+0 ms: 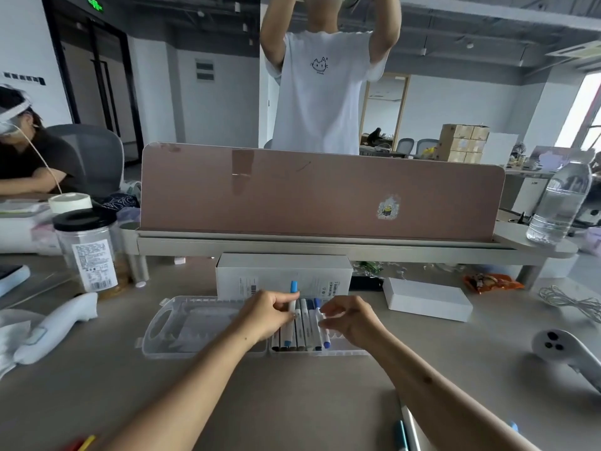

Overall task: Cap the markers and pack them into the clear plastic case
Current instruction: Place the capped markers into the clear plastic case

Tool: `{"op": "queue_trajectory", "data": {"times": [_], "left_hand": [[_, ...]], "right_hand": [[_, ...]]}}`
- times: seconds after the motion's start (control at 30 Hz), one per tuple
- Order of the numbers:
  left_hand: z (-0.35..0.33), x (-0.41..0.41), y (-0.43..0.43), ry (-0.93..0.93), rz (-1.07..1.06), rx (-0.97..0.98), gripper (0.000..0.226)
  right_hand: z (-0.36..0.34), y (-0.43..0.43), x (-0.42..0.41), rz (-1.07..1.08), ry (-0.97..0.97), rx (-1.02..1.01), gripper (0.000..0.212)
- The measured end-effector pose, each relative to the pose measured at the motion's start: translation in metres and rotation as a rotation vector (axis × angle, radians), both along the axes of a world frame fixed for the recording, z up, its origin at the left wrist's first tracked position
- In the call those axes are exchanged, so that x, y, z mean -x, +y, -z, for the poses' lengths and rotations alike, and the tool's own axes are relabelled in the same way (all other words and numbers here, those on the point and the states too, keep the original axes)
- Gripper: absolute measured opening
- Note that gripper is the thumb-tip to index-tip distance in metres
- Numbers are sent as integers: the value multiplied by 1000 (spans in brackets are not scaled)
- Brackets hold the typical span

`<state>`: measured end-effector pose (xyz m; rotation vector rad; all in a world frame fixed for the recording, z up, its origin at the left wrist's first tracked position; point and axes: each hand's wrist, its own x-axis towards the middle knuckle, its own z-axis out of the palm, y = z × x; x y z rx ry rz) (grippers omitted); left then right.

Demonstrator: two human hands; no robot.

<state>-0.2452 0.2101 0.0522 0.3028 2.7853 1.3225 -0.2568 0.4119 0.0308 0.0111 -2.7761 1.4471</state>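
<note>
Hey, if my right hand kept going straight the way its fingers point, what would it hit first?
Likely the dark-blue-capped marker in the clear case, just ahead of your right hand; your left hand, holding a light-blue-capped marker, lies beyond. Depth is hard to judge.

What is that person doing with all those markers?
A person is packing markers into a clear plastic case open on the desk. The left hand pinches a light blue marker above the row already in the case's right half. The right hand is beside that row, fingers curled; whether it holds anything is unclear. More markers lie near the desk's front edge.
</note>
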Motion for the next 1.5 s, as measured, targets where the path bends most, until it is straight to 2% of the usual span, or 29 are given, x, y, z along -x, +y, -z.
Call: {"op": "queue_trajectory", "data": {"times": [0.07, 0.13, 0.17, 0.27, 0.37, 0.5, 0.63, 0.73, 0.97, 1.07, 1.27, 1.37, 1.5], "left_hand": [[1, 0, 1, -7, 20, 29, 51], [2, 1, 2, -26, 35, 25, 53], [2, 1, 3, -32, 42, 21, 53], [4, 2, 6, -37, 50, 8, 53], [7, 3, 10, -40, 57, 2, 54], [11, 4, 18, -40, 87, -24, 53], [12, 5, 33, -47, 99, -68, 53], [16, 7, 47, -11, 91, -27, 55], [26, 3, 65, 100, 50, 143, 55], [29, 0, 67, 133, 38, 267, 47], [33, -2, 69, 106, 7, 454, 42], [33, -4, 71, 20, 26, 528, 44], [30, -10, 68, -45, 96, 623, 51]], "right_hand": [[-1, 3, -5, -46, 24, -153, 23], [-4, 5, -12, -76, 53, -399, 33], [-5, 6, -15, -77, 69, -453, 34], [1, 8, -19, -51, 65, -446, 33], [10, 10, -22, -14, 39, -326, 34], [6, 20, -25, -94, 80, -479, 35], [-5, 38, -24, 110, 196, -333, 23], [-6, 54, -31, 178, 154, -314, 19], [3, 69, -44, 192, 92, -254, 14], [4, 68, -48, 201, 102, -191, 18], [5, 69, -50, 176, 144, -182, 27], [8, 70, -51, 165, 136, -136, 32], [13, 78, -58, 105, 132, -15, 13]]}}
